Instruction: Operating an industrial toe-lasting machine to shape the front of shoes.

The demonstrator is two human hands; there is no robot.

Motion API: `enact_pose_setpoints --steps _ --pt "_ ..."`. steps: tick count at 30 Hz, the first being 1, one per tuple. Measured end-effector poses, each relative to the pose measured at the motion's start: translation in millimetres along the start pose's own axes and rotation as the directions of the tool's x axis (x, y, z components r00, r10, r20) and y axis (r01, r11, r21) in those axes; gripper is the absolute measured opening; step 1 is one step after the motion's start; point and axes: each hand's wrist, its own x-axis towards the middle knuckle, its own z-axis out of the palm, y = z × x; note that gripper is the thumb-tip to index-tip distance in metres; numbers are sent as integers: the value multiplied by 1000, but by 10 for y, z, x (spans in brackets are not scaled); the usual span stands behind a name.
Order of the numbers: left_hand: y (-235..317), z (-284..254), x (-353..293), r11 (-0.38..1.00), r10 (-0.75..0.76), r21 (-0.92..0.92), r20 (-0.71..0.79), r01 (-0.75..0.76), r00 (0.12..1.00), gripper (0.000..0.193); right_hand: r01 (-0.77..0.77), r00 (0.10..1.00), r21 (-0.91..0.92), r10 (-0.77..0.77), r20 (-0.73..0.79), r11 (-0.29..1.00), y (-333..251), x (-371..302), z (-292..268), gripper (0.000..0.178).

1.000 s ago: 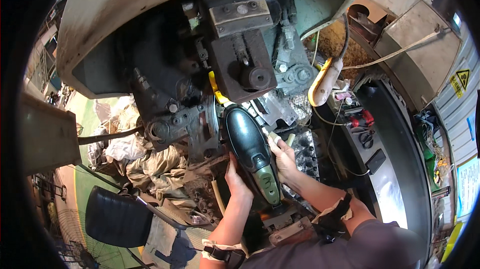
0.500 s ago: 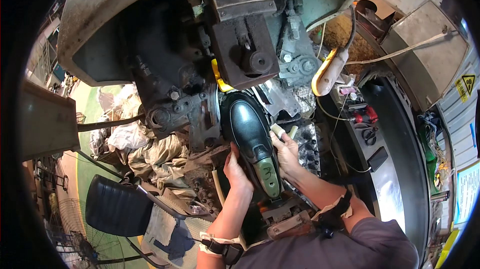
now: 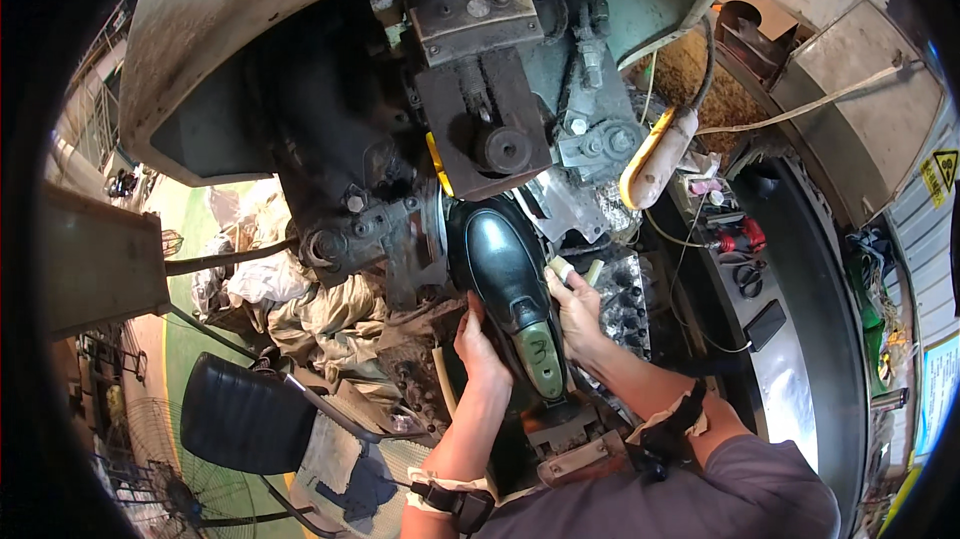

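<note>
A glossy black shoe upper (image 3: 495, 254) is stretched over a green shoe last (image 3: 541, 363), which shows bare at the heel end. Its toe points away from me, into the dark metal machine (image 3: 480, 124). My left hand (image 3: 484, 347) holds the shoe's left side, fingers partly hidden beneath it. On the opposite side, my right hand (image 3: 577, 314) grips the shoe's edge. Pale wraps (image 3: 562, 270) cover fingertips of the right hand. Below the last's heel sits a metal support block (image 3: 580, 452).
A yellow-edged lamp (image 3: 658, 159) hangs right of the machine head. Farther right, a metal bench (image 3: 775, 369) carries scissors (image 3: 748, 279) and a red-handled tool (image 3: 745, 236). At left stand a black chair (image 3: 245, 414), a fan (image 3: 180, 494) and piled pale cloth bags (image 3: 325, 324).
The whole view has shifted slightly, with the machine sitting a little lower in the picture. Both hands keep their hold on the shoe, which stays at the machine.
</note>
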Motion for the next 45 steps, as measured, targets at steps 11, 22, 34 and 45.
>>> enact_pose_setpoints --steps 11,22,34,45 --pt "-5 20 6 989 56 135 61 -64 997 44 -38 999 102 40 -13 994 -26 120 42 30" --pt "191 53 -204 975 -32 220 68 17 997 44 -216 973 -143 225 51 966 -9 48 -205 29" --pt "-79 321 -611 947 51 301 190 -108 980 57 -420 895 -196 440 75 886 -52 -413 87 75" --pt "-203 69 -351 922 162 304 261 -240 952 56 -255 932 -160 286 221 954 92 -173 -225 63"
